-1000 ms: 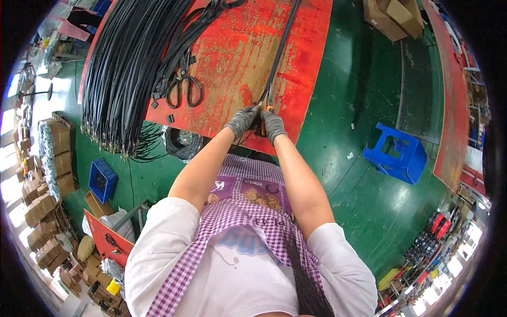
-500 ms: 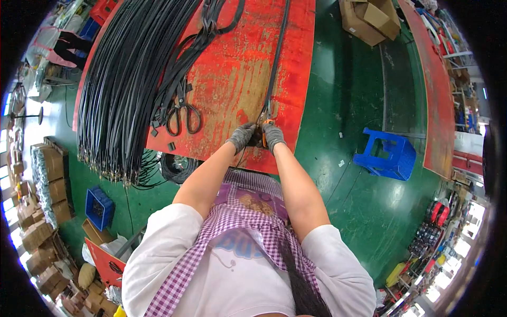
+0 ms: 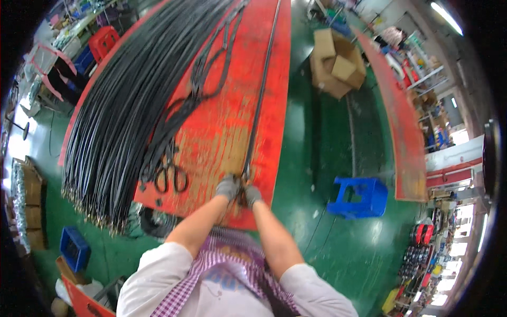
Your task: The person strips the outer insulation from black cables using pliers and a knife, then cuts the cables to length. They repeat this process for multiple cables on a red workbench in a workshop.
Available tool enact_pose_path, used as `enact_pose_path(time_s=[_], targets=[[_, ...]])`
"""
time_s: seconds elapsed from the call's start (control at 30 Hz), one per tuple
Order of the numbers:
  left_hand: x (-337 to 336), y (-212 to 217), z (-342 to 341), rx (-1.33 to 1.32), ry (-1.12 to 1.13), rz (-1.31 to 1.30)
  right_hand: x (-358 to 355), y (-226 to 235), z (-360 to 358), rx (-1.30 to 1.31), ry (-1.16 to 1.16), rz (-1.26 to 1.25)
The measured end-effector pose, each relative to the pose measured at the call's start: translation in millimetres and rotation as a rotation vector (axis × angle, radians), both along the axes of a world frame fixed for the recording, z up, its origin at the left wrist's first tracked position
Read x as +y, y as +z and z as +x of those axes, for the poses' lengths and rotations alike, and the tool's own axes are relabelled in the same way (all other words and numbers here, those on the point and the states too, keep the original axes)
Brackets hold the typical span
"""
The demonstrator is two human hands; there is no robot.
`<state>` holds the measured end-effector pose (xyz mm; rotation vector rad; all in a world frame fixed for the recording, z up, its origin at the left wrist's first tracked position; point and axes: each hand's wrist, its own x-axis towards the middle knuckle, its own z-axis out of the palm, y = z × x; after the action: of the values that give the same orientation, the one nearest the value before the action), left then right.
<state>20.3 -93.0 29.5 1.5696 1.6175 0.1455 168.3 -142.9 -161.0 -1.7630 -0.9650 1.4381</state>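
Observation:
At the near end of the red table (image 3: 224, 137), my gloved left hand (image 3: 228, 187) is closed around the near end of a long black cable (image 3: 260, 95). The cable runs straight away from me along the table's right side. Close beside it, my gloved right hand (image 3: 252, 195) is closed too. An orange-handled hand tool showed in that hand earlier; motion blur now hides most of it, and its exact kind is unclear. Black-handled scissors (image 3: 179, 180) lie on the table to the left of my hands.
A thick bundle of black cables (image 3: 111, 121) covers the table's left side, their ends hanging over the near edge. A blue stool (image 3: 364, 198) is on the green floor at right, an open cardboard box (image 3: 335, 63) beyond it. A blue crate (image 3: 75, 248) sits at lower left.
The view has tilted up and shifted, so the table and hands appear lower and more of the far room shows. My hands stay together at the cable's near end.

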Motion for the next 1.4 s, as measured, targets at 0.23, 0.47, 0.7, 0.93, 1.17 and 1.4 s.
enact_pose_path(time_s=[0.23, 0.47, 0.7, 0.93, 1.17, 1.4], targets=[[36.3, -24.3, 8.2, -0.074, 0.125, -0.166, 20.7, 155.4, -57.8, 0.373, -0.224, -0.457], [34.8, -56.8, 3.8, -0.192, 0.121, -0.079, 20.9, 194.3, -59.8, 0.419, -0.275, -0.476], [34.8, -28.5, -9.7, -0.266, 0.019, -0.132, 40.7, 130.0, -55.2, 0.519, -0.266, -0.349], [7.0, -93.7, -33.6, -0.490, 0.005, -0.139, 28.7, 138.4, -57.2, 0.269, -0.144, -0.446], [5.7, -50.0, -43.8, -0.946, 0.389, -0.578, 27.5, 95.2, -47.1, 0.052, -0.157, -0.493], [4.1, -26.5, -37.3, -0.903, 0.605, -0.565, 28.1, 146.0, -62.0, -0.336, 0.042, -0.304]])
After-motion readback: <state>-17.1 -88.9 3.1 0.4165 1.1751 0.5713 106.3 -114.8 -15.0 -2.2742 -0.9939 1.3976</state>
